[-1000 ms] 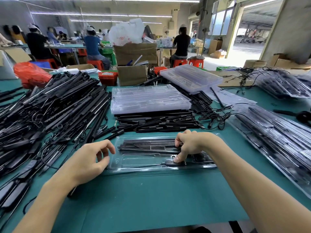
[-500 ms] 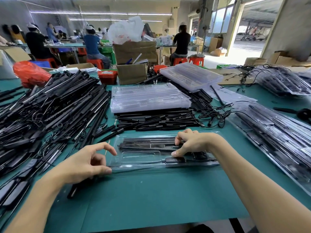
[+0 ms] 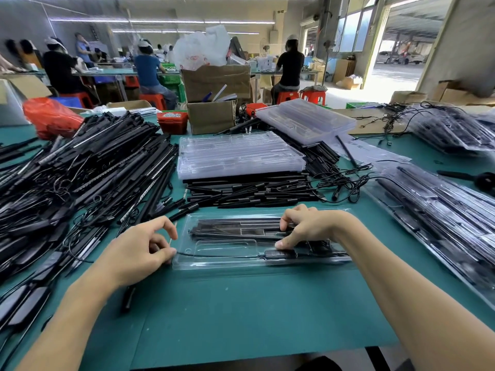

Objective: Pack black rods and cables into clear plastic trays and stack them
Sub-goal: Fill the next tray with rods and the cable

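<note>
At the clear tray's left end, left hand now pinches the cable; right hand presses its inline module down, seating nearly done.

Clear tray flat on green table, black rods inside.
</note>
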{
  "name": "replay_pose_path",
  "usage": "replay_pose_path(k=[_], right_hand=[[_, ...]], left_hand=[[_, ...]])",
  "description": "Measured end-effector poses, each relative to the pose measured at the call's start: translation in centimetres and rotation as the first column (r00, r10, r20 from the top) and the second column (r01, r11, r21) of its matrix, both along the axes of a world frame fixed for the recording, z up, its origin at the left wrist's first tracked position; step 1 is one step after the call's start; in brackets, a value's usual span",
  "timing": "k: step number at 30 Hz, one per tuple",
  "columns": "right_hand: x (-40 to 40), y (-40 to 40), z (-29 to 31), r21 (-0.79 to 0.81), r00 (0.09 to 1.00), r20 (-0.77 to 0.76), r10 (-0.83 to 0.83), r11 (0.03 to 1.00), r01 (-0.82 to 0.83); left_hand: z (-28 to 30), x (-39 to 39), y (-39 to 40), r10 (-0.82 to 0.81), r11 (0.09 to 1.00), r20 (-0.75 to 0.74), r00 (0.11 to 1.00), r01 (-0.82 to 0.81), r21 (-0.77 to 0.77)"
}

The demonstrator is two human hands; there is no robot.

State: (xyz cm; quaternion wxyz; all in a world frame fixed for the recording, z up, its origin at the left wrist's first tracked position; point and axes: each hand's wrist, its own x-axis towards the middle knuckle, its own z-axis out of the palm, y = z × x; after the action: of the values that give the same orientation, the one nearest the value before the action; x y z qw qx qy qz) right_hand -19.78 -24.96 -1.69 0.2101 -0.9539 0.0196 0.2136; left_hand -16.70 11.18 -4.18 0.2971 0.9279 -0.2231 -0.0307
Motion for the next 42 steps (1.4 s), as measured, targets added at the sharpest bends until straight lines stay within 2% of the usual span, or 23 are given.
replay_pose_path(k=[3,5,10,14,18,21,23,24,25,26,27,28,29,31,34,36,38,40,41,42], right_hand=[[-0.1,0.2,-0.3,-0.031,1.0,0.022,-0.004,1.0,0.005],[0.0,0.5,-0.5,-0.084,0.999,0.053,-0.008,0.996,0.012],[0.2,1.8,-0.3,-0.186,0.997,0.072,-0.02,0.982,0.034],[0.4,2.5,-0.4,-0.226,0.996,0.086,-0.022,0.973,0.041],[-0.1,1.5,-0.7,-0.122,0.994,0.106,-0.023,0.992,0.036],[-0.8,0.6,-0.5,0.079,0.991,0.117,-0.066,0.995,0.057],[-1.0,0.1,-0.1,0.382,0.964,0.164,-0.209,0.914,0.133],[-1.1,-0.2,0.0,0.509,0.921,0.205,-0.333,0.839,0.19],[-1.0,-0.7,0.1,0.573,0.836,0.251,-0.488,0.771,0.278],[-0.9,-1.5,0.1,0.548,0.71,0.314,-0.631,0.731,0.407],[-0.9,-2.6,-0.1,0.438,0.581,0.38,-0.72,0.693,0.573],[-1.2,-3.6,-0.4,0.305,0.506,0.405,-0.762,0.634,0.711],[-1.5,-4.7,-0.7,0.213,0.489,0.364,-0.793,0.582,0.785],[-2.0,-6.3,-1.5,0.193,0.543,0.21,-0.813,0.579,0.793],[-2.3,-7.2,-2.0,0.355,0.572,0.113,-0.812,0.571,0.74],[-2.4,-7.2,-1.8,0.489,0.55,0.058,-0.833,0.504,0.712],[-2.8,-7.3,-1.2,0.629,0.551,-0.055,-0.833,0.399,0.667],[-3.5,-7.3,-0.5,0.807,0.669,-0.211,-0.712,0.259,0.53],[-3.8,-7.2,-0.5,0.89,0.742,-0.246,-0.624,0.159,0.428],[-4.2,-7.0,-0.6,0.947,0.791,-0.263,-0.552,0.009,0.321]], left_hand=[[0.6,0.0,-0.2,0.029,0.999,-0.072,0.997,-0.03,-0.014],[0.9,0.2,-0.8,0.089,0.996,-0.07,0.994,-0.09,-0.012],[1.2,0.7,-2.5,0.255,0.946,-0.037,0.966,-0.242,0.217],[0.9,0.8,-3.5,0.365,0.886,0.061,0.929,-0.367,0.284],[0.0,1.0,-4.9,0.352,0.875,0.006,0.936,-0.331,0.354],[-0.4,1.1,-5.2,0.369,0.885,-0.021,0.929,-0.344,0.315],[-0.5,1.4,-5.0,0.385,0.896,-0.034,0.922,-0.365,0.253],[-0.5,1.5,-4.9,0.393,0.902,-0.045,0.919,-0.375,0.215],[-0.6,1.7,-4.8,0.399,0.908,-0.065,0.914,-0.384,0.17],[-0.6,2.0,-4.7,0.403,0.913,-0.096,0.91,-0.393,0.111],[-0.6,2.1,-4.7,0.4,0.916,-0.13,0.907,-0.399,0.038],[-0.5,2.2,-4.8,0.394,0.912,-0.167,0.904,-0.407,-0.054],[-0.5,2.3,-4.9,0.384,0.894,-0.203,0.901,-0.418,-0.161],[-0.1,2.3,-5.0,0.379,0.846,-0.233,0.895,-0.438,-0.304],[0.4,2.5,-4.7,0.41,0.787,-0.169,0.896,-0.441,-0.431],[1.0,2.6,-4.4,0.411,0.723,-0.183,0.893,-0.441,-0.532],[1.7,2.8,-4.0,0.416,0.684,-0.197,0.888,-0.448,-0.576],[2.5,3.2,-3.5,0.416,0.646,-0.219,0.883,-0.456,-0.612],[3.0,3.4,-3.4,0.417,0.626,-0.233,0.879,-0.463,-0.627],[3.4,3.6,-3.1,0.421,0.602,-0.246,0.873,-0.472,-0.644]])
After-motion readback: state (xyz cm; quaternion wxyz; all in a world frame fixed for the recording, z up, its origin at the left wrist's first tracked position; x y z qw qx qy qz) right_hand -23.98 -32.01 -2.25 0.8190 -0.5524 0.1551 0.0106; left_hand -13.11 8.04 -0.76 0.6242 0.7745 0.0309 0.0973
